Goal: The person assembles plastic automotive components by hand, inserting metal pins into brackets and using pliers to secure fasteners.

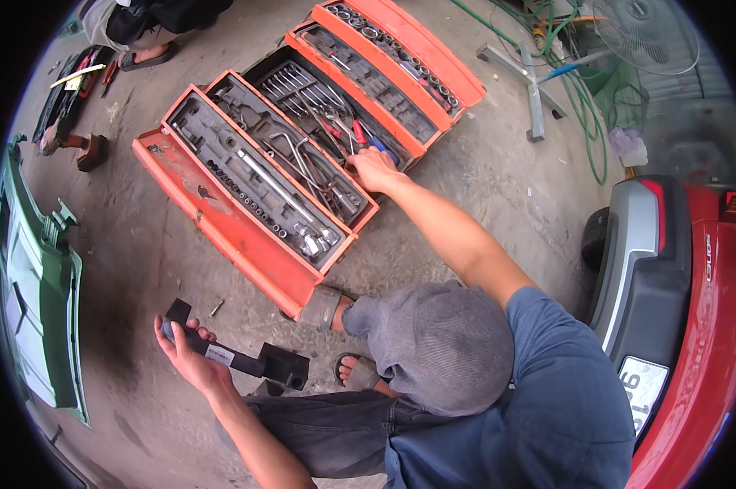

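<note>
Neither my left hand nor my right hand shows. Below me squats a co-worker in a grey cap [441, 346] and a blue shirt [539, 407]. Both visible arms appear to be theirs. The co-worker's right hand [374, 169] reaches into an open orange toolbox [258, 265], beside a red-handled tool [358, 130] and a blue-handled one [382, 150]; its fingertips are partly hidden. In the co-worker's left hand [190, 359] is a long black part [250, 363] with a white label and a block-like end. Sockets [246, 198] and combination wrenches [290, 85] fill the trays.
A red car's rear bumper [669, 269] stands at the right. A fan [645, 37], a metal stand [535, 85] and a green hose [588, 122] occupy the upper right. Left lie a green panel [46, 293] and a cordless drill [79, 147]; a sandalled foot [148, 55] is beyond.
</note>
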Action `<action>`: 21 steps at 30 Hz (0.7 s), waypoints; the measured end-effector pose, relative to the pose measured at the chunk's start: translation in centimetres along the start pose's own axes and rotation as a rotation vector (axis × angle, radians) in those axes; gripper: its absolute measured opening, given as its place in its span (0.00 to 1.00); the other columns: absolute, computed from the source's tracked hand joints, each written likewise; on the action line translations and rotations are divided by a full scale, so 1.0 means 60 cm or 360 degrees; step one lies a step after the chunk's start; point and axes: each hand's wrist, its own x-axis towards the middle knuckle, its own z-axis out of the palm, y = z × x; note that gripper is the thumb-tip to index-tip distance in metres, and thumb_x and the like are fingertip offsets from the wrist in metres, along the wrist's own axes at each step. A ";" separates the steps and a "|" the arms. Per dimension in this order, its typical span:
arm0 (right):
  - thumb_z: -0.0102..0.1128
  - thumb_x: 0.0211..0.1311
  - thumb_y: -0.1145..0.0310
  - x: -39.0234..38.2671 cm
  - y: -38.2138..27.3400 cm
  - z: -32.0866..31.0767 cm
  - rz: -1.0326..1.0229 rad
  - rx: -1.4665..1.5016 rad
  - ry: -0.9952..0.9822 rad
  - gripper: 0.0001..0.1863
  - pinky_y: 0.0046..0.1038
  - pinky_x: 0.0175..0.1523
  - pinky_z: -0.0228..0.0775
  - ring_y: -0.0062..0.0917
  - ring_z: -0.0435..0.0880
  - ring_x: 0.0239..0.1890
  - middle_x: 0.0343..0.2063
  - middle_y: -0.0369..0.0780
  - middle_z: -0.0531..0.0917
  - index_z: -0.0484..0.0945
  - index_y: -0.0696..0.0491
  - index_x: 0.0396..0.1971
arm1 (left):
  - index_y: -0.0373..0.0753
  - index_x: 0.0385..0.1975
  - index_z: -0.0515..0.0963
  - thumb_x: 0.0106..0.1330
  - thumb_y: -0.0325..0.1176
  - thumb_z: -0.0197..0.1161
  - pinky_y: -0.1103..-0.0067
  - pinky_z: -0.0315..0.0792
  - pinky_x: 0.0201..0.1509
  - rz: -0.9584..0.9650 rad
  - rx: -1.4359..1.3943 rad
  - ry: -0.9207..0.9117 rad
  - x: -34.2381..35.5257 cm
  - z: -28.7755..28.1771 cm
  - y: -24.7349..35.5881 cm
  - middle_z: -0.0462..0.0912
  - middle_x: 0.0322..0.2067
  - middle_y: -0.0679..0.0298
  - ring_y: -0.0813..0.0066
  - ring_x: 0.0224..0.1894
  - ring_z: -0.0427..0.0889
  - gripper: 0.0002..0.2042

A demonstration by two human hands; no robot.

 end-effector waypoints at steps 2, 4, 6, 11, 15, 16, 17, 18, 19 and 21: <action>0.68 0.54 0.67 -0.007 0.009 -0.003 -0.0034 0.0062 0.0113 0.12 0.42 0.58 0.70 0.39 0.76 0.57 0.47 0.42 0.81 0.85 0.42 0.41 | 0.52 0.65 0.66 0.76 0.36 0.58 0.83 0.70 0.31 0.0004 0.0015 -0.0005 -0.001 0.003 -0.001 0.78 0.34 0.63 0.79 0.27 0.74 0.20; 0.70 0.53 0.68 -0.019 0.016 -0.006 -0.0077 0.0127 0.0223 0.12 0.42 0.57 0.71 0.39 0.77 0.55 0.45 0.42 0.82 0.85 0.43 0.40 | 0.52 0.65 0.66 0.76 0.36 0.58 0.83 0.70 0.31 0.0015 0.0017 -0.0014 0.000 0.003 0.000 0.79 0.33 0.63 0.79 0.27 0.74 0.20; 0.71 0.51 0.70 -0.034 0.023 -0.007 -0.0200 0.0092 0.0592 0.14 0.41 0.52 0.73 0.39 0.80 0.50 0.40 0.42 0.83 0.84 0.46 0.40 | 0.52 0.65 0.66 0.76 0.36 0.58 0.83 0.70 0.31 0.0020 0.0016 -0.0014 0.001 0.005 0.000 0.79 0.33 0.63 0.79 0.27 0.74 0.20; 0.70 0.51 0.72 -0.023 0.025 -0.020 0.0004 0.0746 0.0382 0.19 0.39 0.57 0.71 0.39 0.79 0.53 0.45 0.43 0.82 0.82 0.48 0.46 | 0.52 0.65 0.66 0.76 0.36 0.58 0.83 0.70 0.30 0.0040 -0.0001 -0.0034 -0.002 0.005 0.001 0.79 0.33 0.64 0.79 0.27 0.74 0.20; 0.65 0.50 0.77 -0.014 0.024 -0.001 -0.0716 0.0474 0.0694 0.33 0.40 0.64 0.69 0.46 0.76 0.58 0.54 0.48 0.78 0.73 0.50 0.61 | 0.52 0.65 0.66 0.76 0.36 0.57 0.83 0.70 0.30 0.0008 0.0028 -0.0030 -0.007 0.008 0.000 0.79 0.33 0.63 0.79 0.27 0.74 0.20; 0.64 0.51 0.77 -0.008 0.021 -0.002 -0.0388 0.0500 0.0672 0.33 0.40 0.65 0.68 0.47 0.75 0.60 0.57 0.49 0.76 0.72 0.52 0.62 | 0.52 0.65 0.66 0.76 0.36 0.57 0.82 0.70 0.30 0.0015 0.0047 -0.0030 -0.008 0.007 0.001 0.78 0.34 0.63 0.80 0.27 0.74 0.20; 0.62 0.52 0.78 -0.001 0.021 -0.003 -0.0058 0.0522 0.0648 0.34 0.41 0.66 0.68 0.48 0.74 0.61 0.60 0.51 0.75 0.70 0.54 0.63 | 0.52 0.65 0.66 0.76 0.36 0.57 0.82 0.70 0.30 0.0020 0.0050 -0.0029 -0.008 0.004 0.001 0.78 0.34 0.63 0.80 0.27 0.74 0.20; 0.62 0.53 0.75 0.015 0.031 -0.012 0.0276 0.0572 0.0399 0.34 0.42 0.67 0.66 0.49 0.71 0.64 0.61 0.53 0.73 0.68 0.56 0.64 | 0.52 0.65 0.66 0.76 0.36 0.57 0.82 0.70 0.30 0.0011 0.0051 -0.0019 -0.007 0.000 -0.002 0.78 0.34 0.63 0.80 0.27 0.74 0.20; 0.61 0.54 0.72 0.030 0.043 -0.022 0.0605 0.0615 0.0144 0.34 0.44 0.69 0.65 0.50 0.68 0.67 0.63 0.56 0.71 0.67 0.58 0.64 | 0.52 0.65 0.66 0.76 0.36 0.57 0.82 0.70 0.30 0.0001 0.0051 -0.0009 -0.006 -0.002 -0.002 0.78 0.34 0.62 0.80 0.27 0.74 0.20; 0.62 0.54 0.70 0.042 0.071 -0.001 0.0680 0.0420 0.0036 0.34 0.44 0.71 0.63 0.49 0.66 0.69 0.65 0.54 0.69 0.67 0.56 0.64 | 0.51 0.66 0.65 0.76 0.36 0.57 0.82 0.70 0.29 0.0006 0.0060 0.0014 -0.007 0.001 -0.004 0.78 0.33 0.63 0.80 0.26 0.73 0.21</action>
